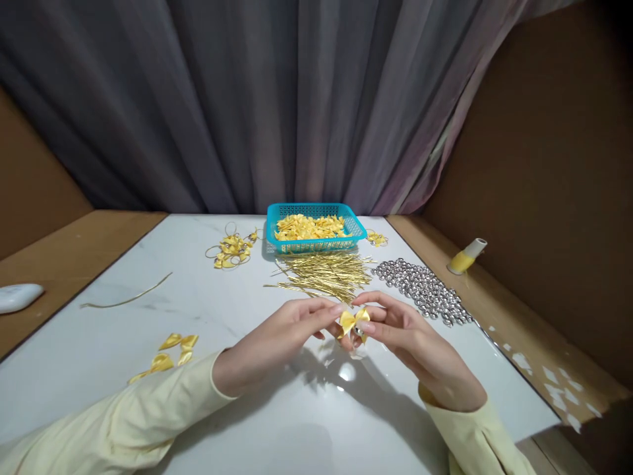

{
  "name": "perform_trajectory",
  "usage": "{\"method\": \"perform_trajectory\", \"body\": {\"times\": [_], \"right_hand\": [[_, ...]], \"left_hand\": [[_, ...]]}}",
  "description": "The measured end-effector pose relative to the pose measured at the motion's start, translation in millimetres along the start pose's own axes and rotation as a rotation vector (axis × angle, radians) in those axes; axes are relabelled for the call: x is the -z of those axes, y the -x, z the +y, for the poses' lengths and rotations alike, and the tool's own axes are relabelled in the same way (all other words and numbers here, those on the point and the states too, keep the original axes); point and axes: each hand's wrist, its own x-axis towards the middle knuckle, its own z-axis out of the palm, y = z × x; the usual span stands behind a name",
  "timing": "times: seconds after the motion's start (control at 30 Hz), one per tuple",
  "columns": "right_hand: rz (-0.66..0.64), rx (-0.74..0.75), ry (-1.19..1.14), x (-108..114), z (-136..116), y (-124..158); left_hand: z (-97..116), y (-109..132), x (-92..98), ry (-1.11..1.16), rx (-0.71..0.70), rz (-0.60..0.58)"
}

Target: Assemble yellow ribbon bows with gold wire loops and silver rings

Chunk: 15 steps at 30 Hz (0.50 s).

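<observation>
A small yellow satin bow is pinched between my two hands above the front middle of the white table. My left hand grips its left loop with thumb and fingertips. From the other side my right hand closes on it, the thumb against a shiny silver bead at the bow's lower middle. Whether the bead is fixed to the bow I cannot tell. Just beyond the hands lies a heap of gold wire ties. Silver beads are spread in a pile to the right.
A turquoise basket of yellow bows stands at the back. Beaded bows with gold loops lie to its left. Several loose bows are by my left sleeve, a single gold tie farther left. A yellow thread spool stands on the right ledge.
</observation>
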Motion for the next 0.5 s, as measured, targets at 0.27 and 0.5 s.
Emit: {"method": "perform_trajectory", "body": {"times": [0.27, 0.5], "right_hand": [[-0.152, -0.047, -0.061, 13.8, 1.2, -2.5], [-0.217, -0.007, 0.361, 8.8, -10.5, 8.9]], "left_hand": [[-2.0, -0.1, 0.7, -0.084, -0.018, -0.048], [0.3, 7.9, -2.7, -0.163, -0.052, -0.048]]}}
